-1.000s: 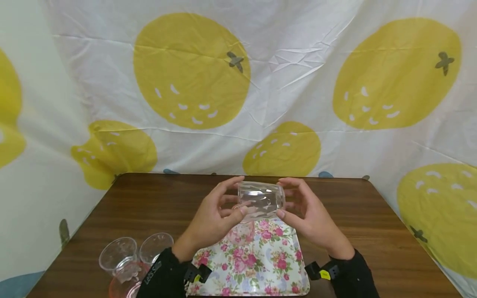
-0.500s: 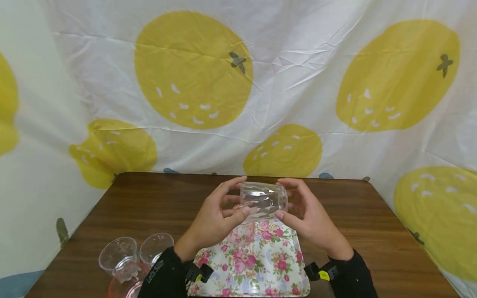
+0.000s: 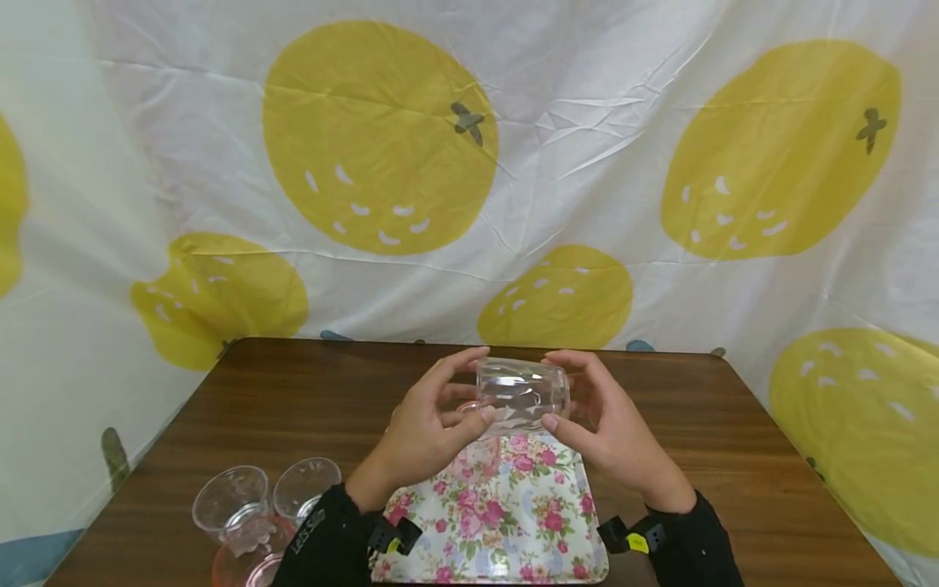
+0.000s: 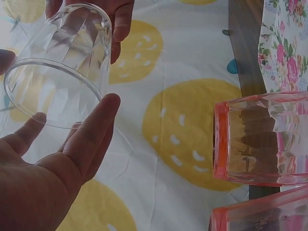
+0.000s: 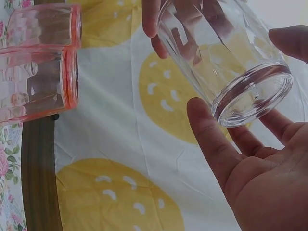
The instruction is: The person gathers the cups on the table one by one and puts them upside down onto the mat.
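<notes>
A clear drinking glass (image 3: 522, 395) with a faceted wall lies sideways in the air between both hands, above the far part of a floral tray (image 3: 499, 522). My left hand (image 3: 433, 416) holds its open end, thumb in front and fingers behind; in the left wrist view the fingertips are at the rim (image 4: 53, 65). At the thick base (image 5: 255, 94), my right hand (image 3: 616, 424) holds it between thumb and fingers. Behind the left hand, mostly hidden in the head view, stand pink-tinted glasses on the tray; the left wrist view shows one pink glass (image 4: 260, 139) plainly.
Two clear glasses (image 3: 231, 497) and a pink glass (image 3: 253, 550) stand close together at the table's near left, beside the left sleeve (image 3: 323, 538). The brown wooden table (image 3: 704, 424) ends at a white curtain (image 3: 572, 163) with yellow fruit prints.
The clear glass and the left hand have shifted slightly to the right. Both hands keep their hold, and the glass stays sideways.
</notes>
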The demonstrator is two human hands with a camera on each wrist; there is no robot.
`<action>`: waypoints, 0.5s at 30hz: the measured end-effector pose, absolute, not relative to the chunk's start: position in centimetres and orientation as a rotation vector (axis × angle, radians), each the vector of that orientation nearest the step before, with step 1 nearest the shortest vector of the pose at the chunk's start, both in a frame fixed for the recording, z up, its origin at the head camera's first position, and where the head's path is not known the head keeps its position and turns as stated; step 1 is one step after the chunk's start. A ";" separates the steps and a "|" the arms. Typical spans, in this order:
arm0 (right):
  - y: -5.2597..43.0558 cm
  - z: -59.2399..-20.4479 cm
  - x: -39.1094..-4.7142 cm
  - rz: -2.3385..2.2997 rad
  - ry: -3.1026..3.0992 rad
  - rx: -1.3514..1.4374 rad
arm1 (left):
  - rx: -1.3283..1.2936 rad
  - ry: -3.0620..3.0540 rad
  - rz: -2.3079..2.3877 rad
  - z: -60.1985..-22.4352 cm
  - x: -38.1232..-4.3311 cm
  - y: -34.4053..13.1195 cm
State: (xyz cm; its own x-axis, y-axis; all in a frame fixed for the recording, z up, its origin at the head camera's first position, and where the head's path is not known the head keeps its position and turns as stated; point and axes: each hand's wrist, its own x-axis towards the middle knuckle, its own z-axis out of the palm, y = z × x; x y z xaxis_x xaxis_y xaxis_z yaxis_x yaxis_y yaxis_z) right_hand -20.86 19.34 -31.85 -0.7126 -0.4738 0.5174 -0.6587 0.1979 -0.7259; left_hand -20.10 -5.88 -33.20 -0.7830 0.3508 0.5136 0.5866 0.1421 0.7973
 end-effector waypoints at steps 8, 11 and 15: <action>19.3 -31.8 -20.7 1.540 -2.261 1.118 | -0.939 -2.206 -1.717 -33.2 -20.0 -5.9; 19.2 -31.7 -20.6 1.556 -2.266 1.105 | -0.958 -2.201 -1.714 -33.2 -20.0 -5.9; 19.2 -31.7 -20.5 1.561 -2.262 1.104 | -0.966 -2.210 -1.715 -33.2 -19.9 -6.0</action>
State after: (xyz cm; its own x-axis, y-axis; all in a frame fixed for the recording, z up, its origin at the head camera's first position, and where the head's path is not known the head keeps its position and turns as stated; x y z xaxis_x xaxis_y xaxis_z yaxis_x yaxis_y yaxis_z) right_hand -20.47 19.19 -31.74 -0.7084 -0.4703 0.5263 -0.6590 0.1737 -0.7318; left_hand -19.92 -6.04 -33.25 -0.7723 0.3788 0.5100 0.5880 0.1226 0.7995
